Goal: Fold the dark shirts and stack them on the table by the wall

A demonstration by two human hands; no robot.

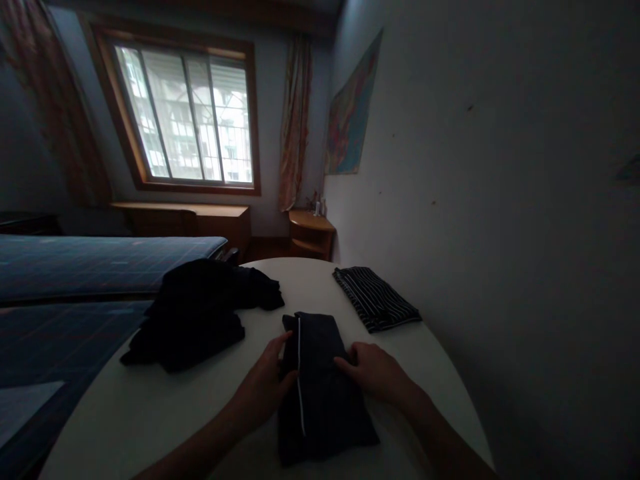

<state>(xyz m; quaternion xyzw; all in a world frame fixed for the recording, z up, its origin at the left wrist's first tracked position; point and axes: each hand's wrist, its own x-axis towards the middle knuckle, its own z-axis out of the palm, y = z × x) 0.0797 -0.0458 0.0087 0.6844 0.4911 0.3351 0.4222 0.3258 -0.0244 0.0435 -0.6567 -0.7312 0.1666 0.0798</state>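
Note:
A dark folded garment (325,380) with a thin white stripe down its left side lies lengthwise on the round white table (200,427). My left hand (274,373) grips its left edge, thumb over the fabric near the stripe and the other fingers partly hidden. On the opposite edge my right hand (370,368) pinches the cloth, its thumb on top and the fingertips out of sight underneath. The dim light hides what kind of garment it is.
Rumpled black clothing (200,313) is heaped at the table's left. A folded black-and-white striped garment (376,298) lies at the right, near the wall (500,233). Beyond the left edge is a bed with a blue checked cover (90,267).

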